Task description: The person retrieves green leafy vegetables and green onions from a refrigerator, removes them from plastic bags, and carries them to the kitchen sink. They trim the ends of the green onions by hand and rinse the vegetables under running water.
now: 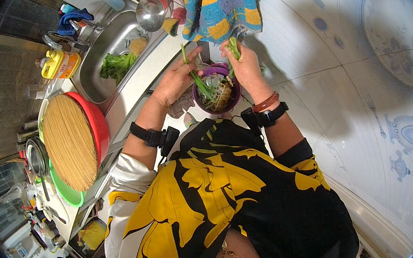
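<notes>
My left hand [172,83] pinches a few long green vegetable stalks [199,82], whose lower ends slant down over a purple bin [240,93]. In my right hand [247,66] is a small bunch of pale green stems [234,48], with some greenery hanging below the fingers. The bin stands on the floor between and below both hands. Inside it lie mixed scraps [222,95], including plant bits and what looks like clear plastic. How far the left stalks reach into the bin is hard to tell.
Leafy greens [118,67] lie in a steel sink [94,81] at the left. A checked towel [219,9] hangs ahead, beside a ladle [150,14]. A ribbed, straw-coloured round piece [69,142] leans over a red basin [101,128]. A tiled wall [312,108] is at the right.
</notes>
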Tool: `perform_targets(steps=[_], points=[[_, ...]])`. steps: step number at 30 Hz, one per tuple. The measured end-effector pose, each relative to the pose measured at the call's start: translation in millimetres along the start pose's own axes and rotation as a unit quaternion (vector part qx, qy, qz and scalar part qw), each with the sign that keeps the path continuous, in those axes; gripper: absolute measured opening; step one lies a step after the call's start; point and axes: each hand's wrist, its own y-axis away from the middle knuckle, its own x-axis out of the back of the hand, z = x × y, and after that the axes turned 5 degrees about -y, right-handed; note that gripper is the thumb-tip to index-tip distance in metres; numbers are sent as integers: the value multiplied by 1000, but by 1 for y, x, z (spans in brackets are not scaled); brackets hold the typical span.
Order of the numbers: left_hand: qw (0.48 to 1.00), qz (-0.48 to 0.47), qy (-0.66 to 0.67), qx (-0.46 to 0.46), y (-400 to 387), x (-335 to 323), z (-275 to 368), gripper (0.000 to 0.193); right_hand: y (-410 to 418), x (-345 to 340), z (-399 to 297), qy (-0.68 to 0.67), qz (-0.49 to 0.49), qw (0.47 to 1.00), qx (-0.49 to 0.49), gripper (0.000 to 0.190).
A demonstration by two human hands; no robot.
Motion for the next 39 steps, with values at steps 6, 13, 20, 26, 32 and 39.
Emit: perform_targets(steps=[6, 13, 20, 26, 32, 39], points=[[994, -16, 104, 30, -1, -3, 2, 48, 3, -9, -17, -60, -59, 996, 7, 18], [995, 83, 47, 37, -1, -9, 4, 35, 2, -19, -20, -29, -53, 997, 50, 18], [995, 100, -11, 28, -2, -9, -2, 19, 0, -19, -28, -56, -11, 998, 6, 19], [991, 69, -97, -61, -6, -11, -6, 13, -2, -19, -29, -104, -35, 994, -31, 20], [998, 53, -21, 27, 1, -11, -2, 17, -3, -15, -26, -120, -45, 990, -54, 24], [996, 30, 35, 81, 3, -7, 0, 22, -9, -8, -24, -28, -1, 1000, 5, 27]])
